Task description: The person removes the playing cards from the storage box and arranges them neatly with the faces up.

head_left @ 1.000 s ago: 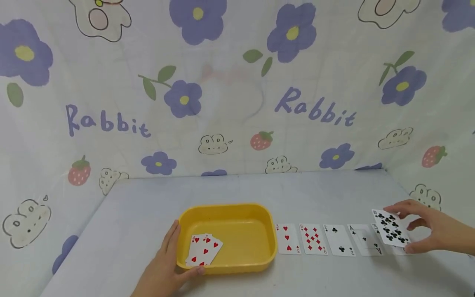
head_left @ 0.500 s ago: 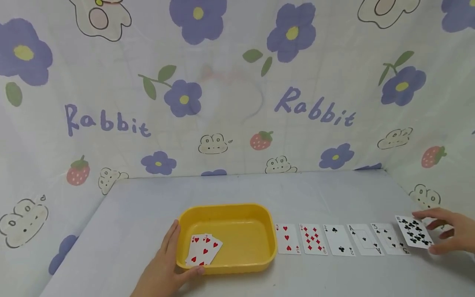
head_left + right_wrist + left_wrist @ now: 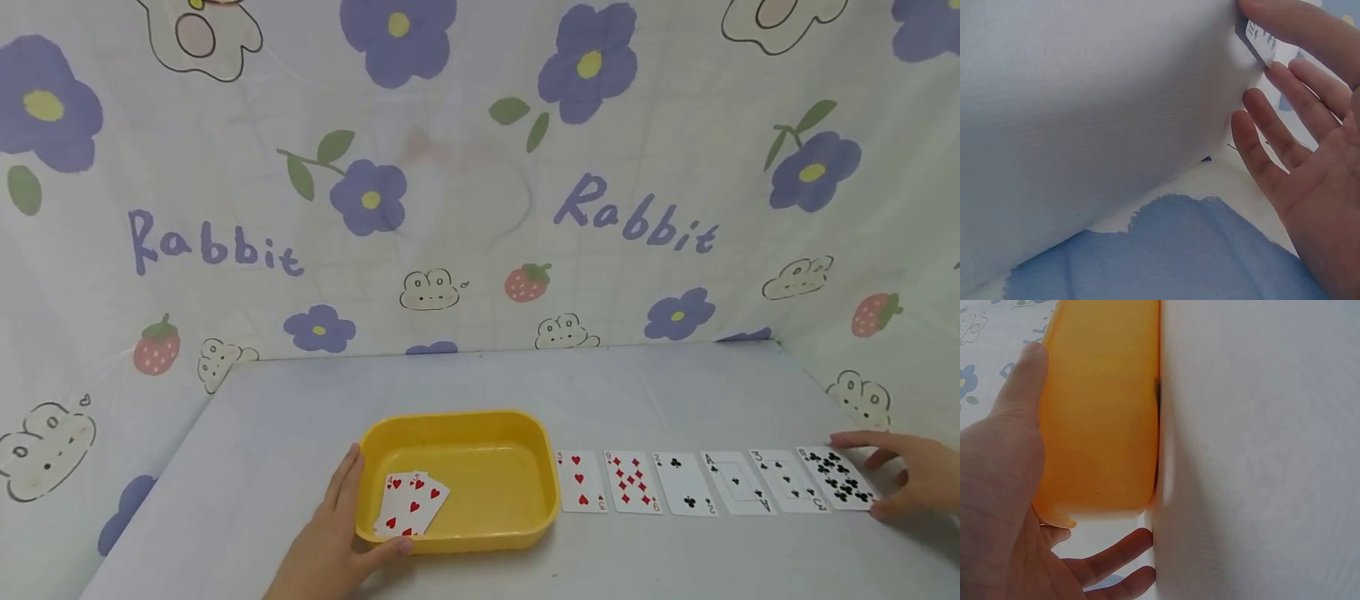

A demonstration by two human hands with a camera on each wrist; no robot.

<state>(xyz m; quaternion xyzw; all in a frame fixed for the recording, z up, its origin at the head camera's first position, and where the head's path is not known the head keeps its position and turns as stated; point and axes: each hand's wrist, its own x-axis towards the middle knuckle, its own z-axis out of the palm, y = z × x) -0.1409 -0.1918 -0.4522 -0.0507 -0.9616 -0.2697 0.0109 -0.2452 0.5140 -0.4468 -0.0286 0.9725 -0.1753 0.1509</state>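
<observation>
Clubs 10 [image 3: 836,477] lowered: right hand [image 3: 917,477] pinches its right edge; left hand [image 3: 327,537] grips tray [image 3: 498,492].

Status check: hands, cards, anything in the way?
Left hand gripping yellow tray. Right hand pinching rightmost club card, at right end of card row. No obstruction seen.

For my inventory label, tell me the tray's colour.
The tray is yellow, seen best in the head view.

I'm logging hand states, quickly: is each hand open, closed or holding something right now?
Left hand: holding the yellow tray at its left end.
Right hand: holding the rightmost card between thumb and fingers.
</observation>
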